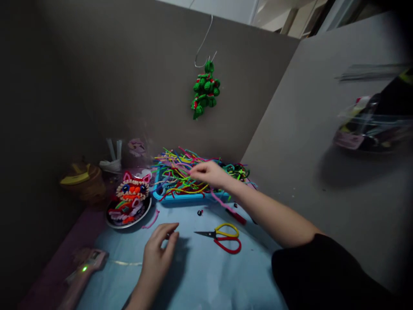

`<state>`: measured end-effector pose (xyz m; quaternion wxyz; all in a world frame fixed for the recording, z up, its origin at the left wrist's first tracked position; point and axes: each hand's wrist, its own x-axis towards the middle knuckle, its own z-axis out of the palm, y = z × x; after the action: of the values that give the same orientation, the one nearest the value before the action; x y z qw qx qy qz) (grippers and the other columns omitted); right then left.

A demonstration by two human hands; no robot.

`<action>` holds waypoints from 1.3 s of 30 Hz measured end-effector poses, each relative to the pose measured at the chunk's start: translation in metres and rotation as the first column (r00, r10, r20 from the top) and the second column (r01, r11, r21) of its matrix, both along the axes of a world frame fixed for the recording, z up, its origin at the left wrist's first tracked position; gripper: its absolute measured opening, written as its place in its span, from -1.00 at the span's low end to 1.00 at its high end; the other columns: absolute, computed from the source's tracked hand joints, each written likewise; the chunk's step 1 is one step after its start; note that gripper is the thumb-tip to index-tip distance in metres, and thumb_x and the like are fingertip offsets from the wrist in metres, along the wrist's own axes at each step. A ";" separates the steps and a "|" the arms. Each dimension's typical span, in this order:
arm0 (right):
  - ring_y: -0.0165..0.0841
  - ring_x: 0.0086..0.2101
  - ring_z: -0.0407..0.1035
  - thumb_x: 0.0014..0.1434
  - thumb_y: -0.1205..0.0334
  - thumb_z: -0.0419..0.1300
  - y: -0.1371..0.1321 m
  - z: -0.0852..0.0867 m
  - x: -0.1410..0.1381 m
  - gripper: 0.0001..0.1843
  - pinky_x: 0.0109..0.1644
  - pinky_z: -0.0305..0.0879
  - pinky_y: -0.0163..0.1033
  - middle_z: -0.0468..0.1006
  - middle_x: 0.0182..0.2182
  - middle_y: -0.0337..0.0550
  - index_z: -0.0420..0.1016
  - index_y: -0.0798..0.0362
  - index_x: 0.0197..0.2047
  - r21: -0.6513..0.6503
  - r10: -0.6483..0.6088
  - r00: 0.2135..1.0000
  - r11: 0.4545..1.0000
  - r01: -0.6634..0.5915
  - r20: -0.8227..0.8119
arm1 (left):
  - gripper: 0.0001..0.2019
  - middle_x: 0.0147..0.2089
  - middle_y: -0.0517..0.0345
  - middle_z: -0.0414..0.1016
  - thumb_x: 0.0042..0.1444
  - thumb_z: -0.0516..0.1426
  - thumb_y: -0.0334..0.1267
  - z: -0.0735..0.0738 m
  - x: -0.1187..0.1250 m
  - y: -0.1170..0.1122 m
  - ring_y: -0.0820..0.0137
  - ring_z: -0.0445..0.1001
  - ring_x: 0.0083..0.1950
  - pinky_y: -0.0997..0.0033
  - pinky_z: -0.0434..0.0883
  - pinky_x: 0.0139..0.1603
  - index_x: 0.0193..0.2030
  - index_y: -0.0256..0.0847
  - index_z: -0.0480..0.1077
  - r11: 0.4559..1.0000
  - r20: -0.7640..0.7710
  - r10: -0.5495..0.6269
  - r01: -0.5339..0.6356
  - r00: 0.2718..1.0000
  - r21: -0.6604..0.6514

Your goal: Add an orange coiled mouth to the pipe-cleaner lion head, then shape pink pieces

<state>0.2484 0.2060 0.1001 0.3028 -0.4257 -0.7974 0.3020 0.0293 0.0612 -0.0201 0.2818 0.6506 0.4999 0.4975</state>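
My right hand is over a blue tray heaped with pipe cleaners in many colours. Its fingers are pinched, and a pink pipe cleaner trails from beneath the hand. Above the light blue table cover, my left hand hovers with curved fingers, thumb and forefinger slightly apart, and nothing visible between them. Scissors with one yellow and one red handle lie to its right. A short pink pipe cleaner piece rests beyond the left hand.
Left, a metal bowl holds pipe-cleaner animal faces. A pink glue gun with a green light lies front left. A green pipe-cleaner ornament hangs from a wire on the grey partition. A small black bead sits before the tray.
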 end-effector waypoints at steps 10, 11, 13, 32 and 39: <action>-0.36 -0.28 0.50 0.19 0.36 0.18 -0.097 -0.085 -0.046 -0.79 -0.21 0.29 -0.37 0.68 -0.28 -0.14 0.66 0.10 -0.21 -0.202 0.078 0.997 0.976 -0.077 -0.005 | -0.52 -0.50 0.24 0.48 -0.35 0.45 0.02 0.015 -0.006 0.011 0.59 0.37 -0.54 0.65 0.35 -0.51 -0.37 -0.28 0.50 0.904 0.734 0.348 -0.001 0.584 -0.428; -0.37 -0.30 0.49 0.19 0.36 0.17 -0.096 -0.086 -0.041 -0.79 -0.23 0.28 -0.37 0.67 -0.30 -0.14 0.65 0.11 -0.21 -0.217 0.049 0.999 0.975 -0.052 -0.016 | -0.50 -0.50 0.25 0.49 -0.43 0.48 -0.02 0.017 -0.006 0.013 0.61 0.37 -0.56 0.67 0.35 -0.52 -0.37 -0.28 0.51 0.894 0.758 0.381 0.000 0.530 -0.449; -0.38 -0.35 0.46 0.19 0.34 0.17 -0.093 -0.084 -0.030 -0.80 -0.28 0.26 -0.37 0.65 -0.35 -0.16 0.65 0.13 -0.24 -0.225 0.018 1.000 0.974 -0.021 -0.012 | -0.48 -0.52 0.26 0.50 -0.52 0.50 -0.10 0.021 -0.009 0.017 0.63 0.37 -0.58 0.71 0.36 -0.54 -0.37 -0.29 0.52 0.883 0.784 0.424 -0.014 0.453 -0.469; -0.37 -0.41 0.42 0.22 0.20 0.11 0.012 -0.001 0.060 -0.74 -0.31 0.24 -0.33 0.61 -0.43 -0.19 0.62 0.10 -0.26 0.259 -0.508 0.858 0.841 0.475 0.075 | -0.35 0.08 0.06 0.52 -0.25 0.47 -0.14 0.006 -0.016 0.019 0.34 0.56 -0.06 0.46 0.51 -0.10 0.07 -0.01 0.47 0.888 0.788 0.273 0.171 0.551 -0.427; -0.19 -0.09 0.40 0.15 0.29 0.18 0.053 -0.022 0.054 -0.71 0.03 0.27 -0.15 0.59 -0.13 0.05 0.61 0.14 -0.08 0.318 -0.550 0.814 0.818 0.479 0.189 | -0.38 -0.03 0.10 0.55 -0.27 0.47 -0.11 0.007 -0.016 0.019 0.39 0.54 -0.14 0.48 0.48 -0.15 0.01 -0.08 0.49 0.846 0.749 0.304 0.194 0.588 -0.496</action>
<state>0.3025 0.2590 0.0780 0.3135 -0.6214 -0.7168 0.0411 0.0135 0.0798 -0.0130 0.6281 0.2325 0.4541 0.5876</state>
